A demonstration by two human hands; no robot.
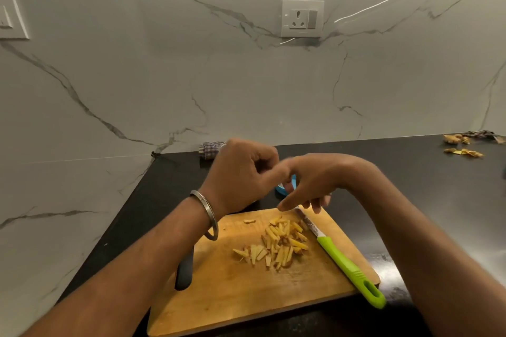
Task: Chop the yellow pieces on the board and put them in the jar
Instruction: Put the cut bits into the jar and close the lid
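1. The yellow pieces (273, 243) lie in a loose heap of short sticks near the middle of the wooden cutting board (219, 295), with one small bit apart toward the board's far edge.
2. A knife with a bright green handle (347, 268) rests on the board's right side, blade pointing away toward the far edge and just beside the heap; no hand holds it.
3. The left hand (241, 175) is raised above the board's far edge, fingers curled inward – whether they pinch anything cannot be told. A metal bangle (208, 216) sits on that wrist.
4. The right hand (315, 183) hangs beside it, fingers loose and pointing down toward the knife's tip, gripping nothing; its thumb meets the left hand's curled fingers.
5. A blue object (286, 189) shows between the two hands – mostly hidden, so what it is cannot be told.
6. A dark handle (184, 273) lies on the black surface (424, 200) at the board's left edge, partly under the left forearm.
7. Peel scraps (462, 152) sit far right on the surface; a checked cloth (209, 149) lies against the marble wall.
8. No readable writing or brand shows anywhere, including on the wall socket (302, 18).
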